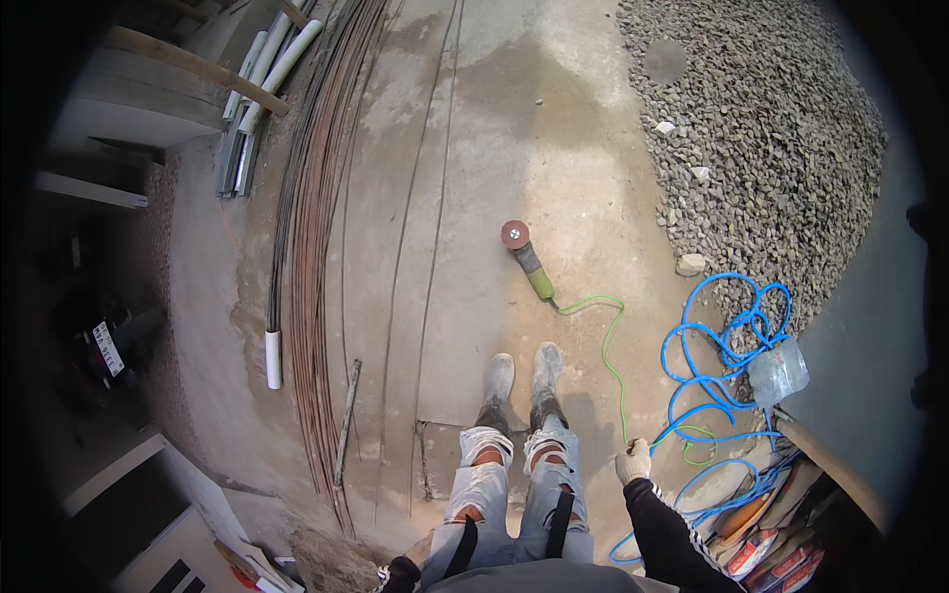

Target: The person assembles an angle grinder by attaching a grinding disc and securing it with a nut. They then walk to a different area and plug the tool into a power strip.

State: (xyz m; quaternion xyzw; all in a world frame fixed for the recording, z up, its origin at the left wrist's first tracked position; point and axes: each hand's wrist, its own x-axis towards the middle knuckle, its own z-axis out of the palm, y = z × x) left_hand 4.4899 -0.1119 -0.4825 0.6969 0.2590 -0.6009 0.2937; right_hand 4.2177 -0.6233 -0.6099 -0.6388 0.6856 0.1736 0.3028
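My right hand (633, 462), in a pale work glove, is closed around a thin green cord (620, 381) beside my right leg. That cord leads to an angle grinder (531, 267) with a green body and a reddish disc, lying on the concrete ahead of my boots. A blue hose or cable (697, 381) lies in loose loops to the right, and one strand reaches my right hand; whether it is gripped too is unclear. Of my left arm, a dark striped sleeve (400, 575) shows at the lower edge; the left hand's fingers are not distinguishable beside my hip.
A long bundle of rusty steel bars (314, 257) runs along the left, with a short rod (348, 420) beside it. White pipes (282, 74) lie at the far left. A gravel heap (761, 148) fills the far right. A clear plastic container (779, 373) sits by the blue loops.
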